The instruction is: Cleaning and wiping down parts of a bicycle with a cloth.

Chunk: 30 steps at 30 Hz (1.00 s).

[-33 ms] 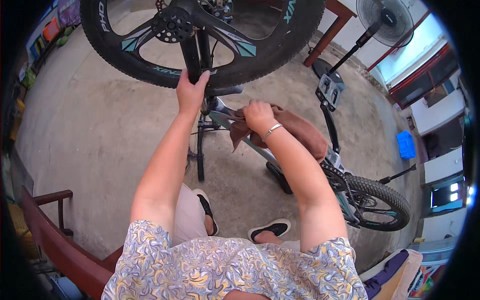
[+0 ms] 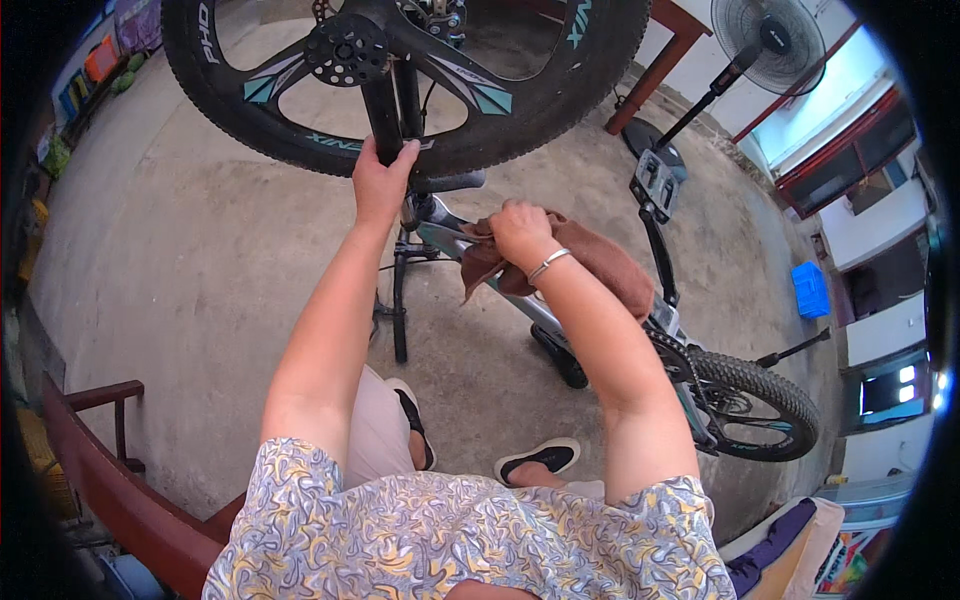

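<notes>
A: While the left hand (image 2: 378,180) grips the black fork (image 2: 383,115) at twelve o'clock, where is the cloth?

B: Brown cloth (image 2: 590,258), one o'clock of centre, lies on the bicycle frame (image 2: 540,310); the right hand (image 2: 520,232) has its fingers clenched on it.

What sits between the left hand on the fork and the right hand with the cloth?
In the head view, only the bike's grey frame tube spans the short gap between the left hand and the right hand holding the brown cloth.

We find open concrete floor (image 2: 200,300) left of the bike frame (image 2: 540,310); the raised wheel (image 2: 400,90) blocks above, a fan (image 2: 765,40) and blue crate (image 2: 810,290) stand right.
</notes>
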Each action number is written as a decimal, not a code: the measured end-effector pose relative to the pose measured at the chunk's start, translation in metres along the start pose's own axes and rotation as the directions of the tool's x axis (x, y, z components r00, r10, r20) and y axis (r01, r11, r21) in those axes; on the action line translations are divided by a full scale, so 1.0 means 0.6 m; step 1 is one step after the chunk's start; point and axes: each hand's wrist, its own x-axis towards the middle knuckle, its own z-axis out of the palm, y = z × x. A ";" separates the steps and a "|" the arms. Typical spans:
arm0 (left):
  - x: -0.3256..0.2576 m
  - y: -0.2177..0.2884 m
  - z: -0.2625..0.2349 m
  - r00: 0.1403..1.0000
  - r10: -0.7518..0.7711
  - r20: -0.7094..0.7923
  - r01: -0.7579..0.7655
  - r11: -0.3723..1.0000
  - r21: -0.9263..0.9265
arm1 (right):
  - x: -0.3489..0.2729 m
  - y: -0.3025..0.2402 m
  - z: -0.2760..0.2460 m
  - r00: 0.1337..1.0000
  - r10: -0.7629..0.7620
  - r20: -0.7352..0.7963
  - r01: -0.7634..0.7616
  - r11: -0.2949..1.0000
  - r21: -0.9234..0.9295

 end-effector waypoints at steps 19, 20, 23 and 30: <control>-0.009 0.053 -0.017 0.968 -0.222 0.117 0.238 0.960 -0.150 | -0.257 0.110 -0.064 0.807 0.266 -0.528 -0.129 0.951 0.281; -0.013 0.057 -0.022 0.965 -0.229 0.125 0.246 0.959 -0.142 | -0.256 0.114 -0.057 0.786 0.258 -0.562 -0.122 0.956 0.268; -0.015 0.059 -0.042 0.963 -0.218 0.158 0.246 0.952 -0.183 | -0.264 0.108 -0.041 0.752 0.261 -0.605 -0.070 0.945 0.321; -0.067 0.117 -0.075 0.949 -0.260 0.180 0.282 0.953 -0.114 | -0.289 0.122 -0.020 0.667 0.268 -0.695 0.037 0.920 0.390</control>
